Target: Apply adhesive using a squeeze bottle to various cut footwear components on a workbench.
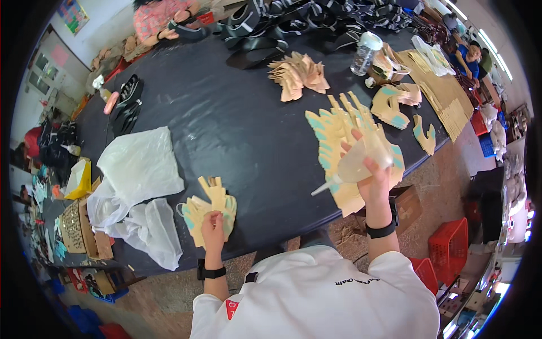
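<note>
My right hand (pixel 377 179) is wrapped round a translucent squeeze bottle (pixel 355 161), whose thin nozzle points down and to the left. Beneath the bottle a large fanned stack of tan cut pieces (pixel 326 141) with teal patches spreads over the table's right part. Close to the near edge, my left hand (pixel 213 229) has its fingers closed at a smaller fan of tan cut pieces (pixel 195 217), also marked with teal. Its fingertips pinch at one piece there; how many pieces they hold is hidden.
Crumpled white plastic sheets (pixel 141 164) lie left on the dark table (pixel 237 141). Farther off are a tan stack (pixel 299 76), a clear jar (pixel 364 56), loose curved pieces (pixel 389 104) and a heap of black shoe parts (pixel 276 28). Another person (pixel 161 20) works across the table. Red baskets (pixel 449 246) stand at right.
</note>
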Demonstrator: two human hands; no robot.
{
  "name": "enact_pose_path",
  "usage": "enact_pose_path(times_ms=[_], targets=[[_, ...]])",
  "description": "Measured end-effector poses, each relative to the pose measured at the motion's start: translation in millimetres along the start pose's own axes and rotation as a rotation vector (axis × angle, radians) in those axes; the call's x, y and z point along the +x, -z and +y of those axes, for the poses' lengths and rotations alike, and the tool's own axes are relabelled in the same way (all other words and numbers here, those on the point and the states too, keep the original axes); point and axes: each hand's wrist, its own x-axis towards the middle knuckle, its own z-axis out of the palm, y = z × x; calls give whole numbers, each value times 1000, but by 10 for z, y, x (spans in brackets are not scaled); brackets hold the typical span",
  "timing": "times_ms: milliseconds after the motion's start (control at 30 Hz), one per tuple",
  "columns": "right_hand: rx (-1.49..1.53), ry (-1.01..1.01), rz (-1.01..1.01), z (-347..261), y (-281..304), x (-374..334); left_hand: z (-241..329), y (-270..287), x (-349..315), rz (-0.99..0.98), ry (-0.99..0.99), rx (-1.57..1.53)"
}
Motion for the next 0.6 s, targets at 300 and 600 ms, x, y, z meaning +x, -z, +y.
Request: enact_pose_path(times_ms=[300,600], targets=[[-121,-80,-31,179,-433,-249,-163,37,159,48,-74,110],[-158,-74,-135,245,-517,-196,-47,-86,344,47,50,294]])
